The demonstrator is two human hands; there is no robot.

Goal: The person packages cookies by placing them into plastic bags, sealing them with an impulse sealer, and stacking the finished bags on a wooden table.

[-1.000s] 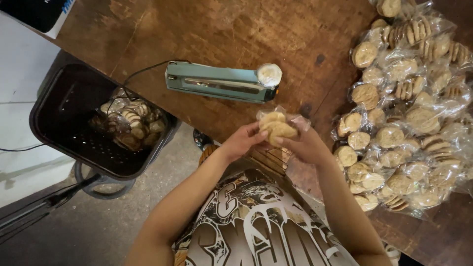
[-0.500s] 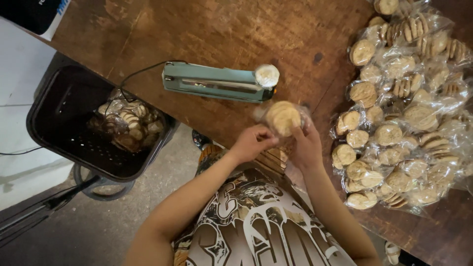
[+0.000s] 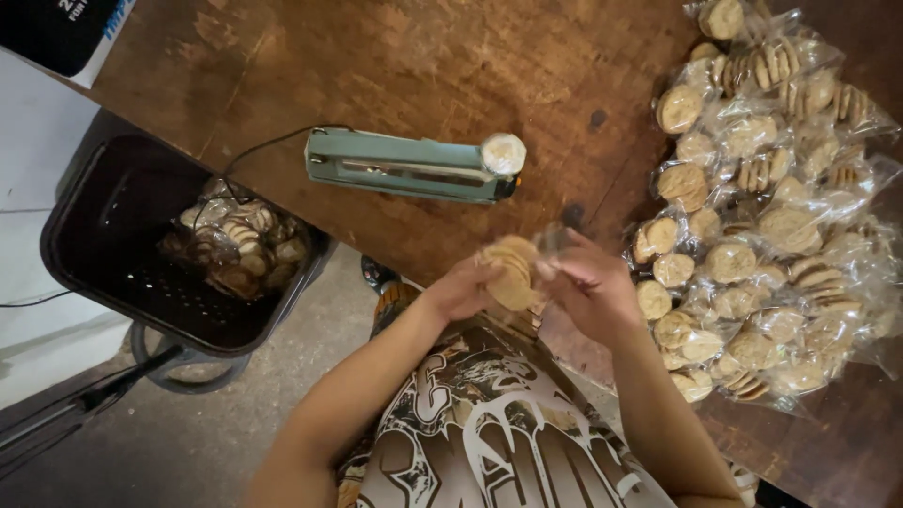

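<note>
A clear plastic bag of round tan cookies (image 3: 511, 270) is held up between both hands at the near edge of the brown wooden table (image 3: 423, 66). My left hand (image 3: 463, 290) pinches the bag's left side. My right hand (image 3: 591, 284) grips its right side and the loose top of the plastic. Just beyond the hands lies a pale green heat sealer (image 3: 406, 166) with a round white knob at its right end and a black cord running off to the left.
A large heap of filled cookie bags (image 3: 771, 216) covers the table's right side. To the left, below the table, a black crate (image 3: 122, 282) holds several more cookie bags (image 3: 235, 246). Grey floor shows beneath.
The bag was turned in my hands and pulled slightly down toward my body; both hands kept hold of it. The view shifted a little.
</note>
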